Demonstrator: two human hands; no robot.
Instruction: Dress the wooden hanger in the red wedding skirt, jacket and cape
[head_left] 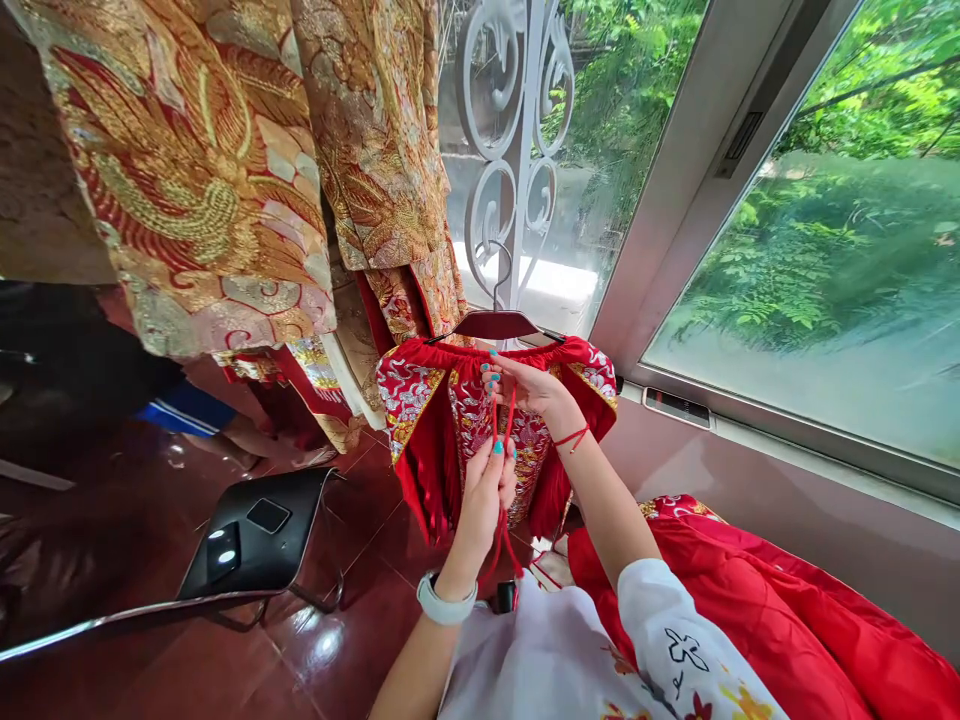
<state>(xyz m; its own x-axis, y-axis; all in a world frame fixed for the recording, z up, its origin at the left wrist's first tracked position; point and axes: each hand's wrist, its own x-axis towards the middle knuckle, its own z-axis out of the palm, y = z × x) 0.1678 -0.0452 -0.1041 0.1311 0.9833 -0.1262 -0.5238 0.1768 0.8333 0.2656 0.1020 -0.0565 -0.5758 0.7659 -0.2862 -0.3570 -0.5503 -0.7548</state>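
A red embroidered skirt with silver and gold patterns hangs in front of me from a dark hanger, its waist gathered. Red cords run down from the middle of that waist, their loose ends dangling below. My left hand, with a pale watch at the wrist, is closed around the cords. Just above it, my right hand pinches the upper part of the cords close against the waistband. Its fingertips are partly hidden, and a thin red string circles that wrist.
Gold embroidered garments hang at the left. A black chair with a dark device on it stands below them. On the windowsill lies a phone. Red fabric is heaped at the right. A white scrolled grille rises behind the hanger.
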